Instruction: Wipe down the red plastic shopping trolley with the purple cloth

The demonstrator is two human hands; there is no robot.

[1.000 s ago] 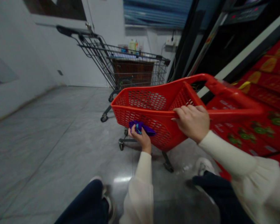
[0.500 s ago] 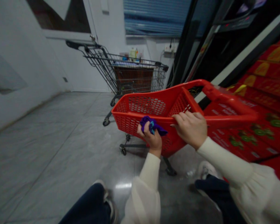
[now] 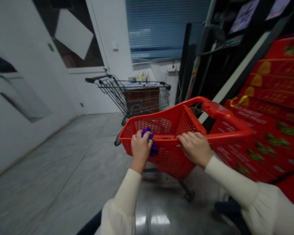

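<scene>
A red plastic shopping cart [image 3: 171, 163] with perforated walls stands in front of me, its handle loop pointing right. My left hand [image 3: 140, 148] is closed on a crumpled purple cloth [image 3: 154, 150] at the cart's near rim, towards its left end. Part of the cloth hangs down over the outside of the wall. Farther right on the same rim, my right hand [image 3: 195, 147] has its fingers wrapped over the edge. The thumb and inner fingertips of my left hand are partly hidden.
Behind the red cart stands a grey wire shopping cart [image 3: 144, 94]. Stacked red cartons [image 3: 267, 130] rise on the right, close to the cart's handle. A white door [image 3: 88, 86] and blue blinds [image 3: 161, 32] are at the back. Grey floor [image 3: 63, 169] stretches to the left.
My left hand has moved left along the near rim with the purple cloth and now lies over the edge. My right hand still grips the rim. The camera view has tilted up.
</scene>
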